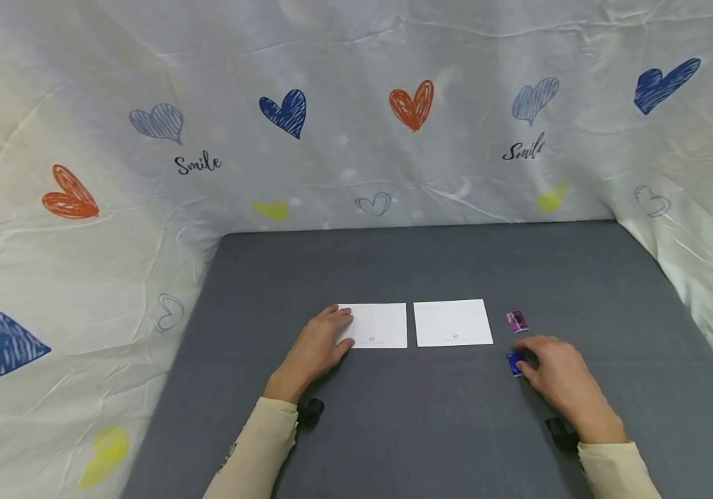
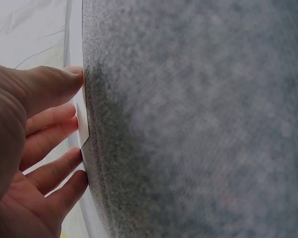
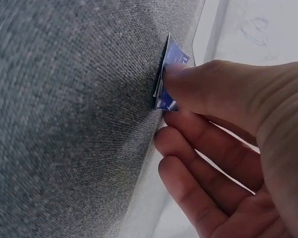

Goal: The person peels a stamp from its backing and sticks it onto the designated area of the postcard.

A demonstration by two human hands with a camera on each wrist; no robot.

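Two blank white cards with a small printed mark lie side by side. My left hand (image 1: 317,344) rests at the left card's (image 1: 381,326) left side, its fingers on the edge and its thumb at the near corner. In the left wrist view the card's corner (image 2: 83,126) shows between thumb and fingers. My right hand (image 1: 557,371) is to the right of the right card (image 1: 453,323), pinching a small, thin blue printed piece (image 3: 172,52) with white lettering. Its thumb covers the middle of the piece. A similar pink-and-purple piece (image 1: 517,321) lies just beyond the right hand.
A dark grey cloth (image 1: 431,423) covers the table. White fabric with printed hearts (image 1: 412,107) hangs behind it and along both sides. Dark wrist-worn devices (image 1: 311,413) sit at both cuffs.
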